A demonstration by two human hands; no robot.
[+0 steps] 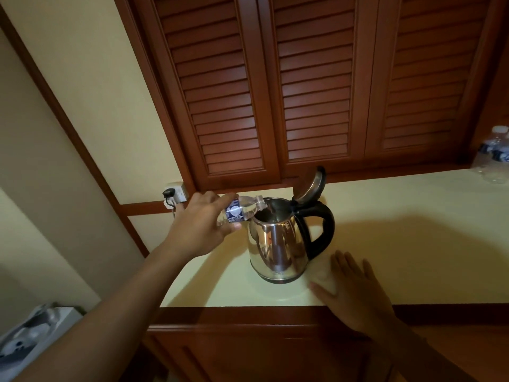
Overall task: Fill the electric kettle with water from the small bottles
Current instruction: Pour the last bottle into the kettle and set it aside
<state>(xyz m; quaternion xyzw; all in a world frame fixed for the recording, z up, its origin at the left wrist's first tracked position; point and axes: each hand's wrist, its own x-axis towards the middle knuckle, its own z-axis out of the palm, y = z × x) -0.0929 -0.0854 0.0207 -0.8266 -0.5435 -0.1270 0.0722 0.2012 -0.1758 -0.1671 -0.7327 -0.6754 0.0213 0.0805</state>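
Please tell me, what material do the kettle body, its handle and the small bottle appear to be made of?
Kettle body: polished metal, likely stainless steel, since it mirrors the room. Handle: glossy black, probably plastic. Small bottle in the left hand: thin clear plastic; you can see through it, with a blue label.

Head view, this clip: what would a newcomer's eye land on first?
The shiny steel kettle at the middle of the pale countertop, its lid flipped up. The left hand tips a small bottle over its mouth, while the right hand rests flat on the counter's front edge. More bottles stand far right.
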